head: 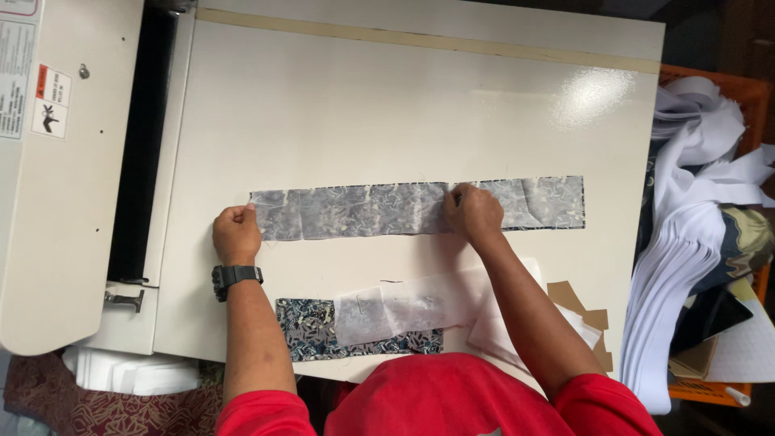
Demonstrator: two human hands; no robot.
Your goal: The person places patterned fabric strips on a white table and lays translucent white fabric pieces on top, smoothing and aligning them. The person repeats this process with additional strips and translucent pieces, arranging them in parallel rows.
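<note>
Nearest the person, a patterned fabric piece (311, 329) lies under white interfacing pieces (412, 305) at the table's (363, 105) front edge. Farther out, the left hand (236, 233) pinches the left end of a long patterned strip (363, 210), while the right hand (473, 213), fingers curled, presses its middle.

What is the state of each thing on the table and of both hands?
Long fabric strip: lying flat, covered by pale lining pieces.
Left hand: closed, pinching the strip's left end.
Right hand: closed, pressing on the strip.
Second fabric strip: flat, partly covered by white lining.
Cardboard pieces: lying loose near the table edge.
Orange crate: filled with white sheets.
</note>
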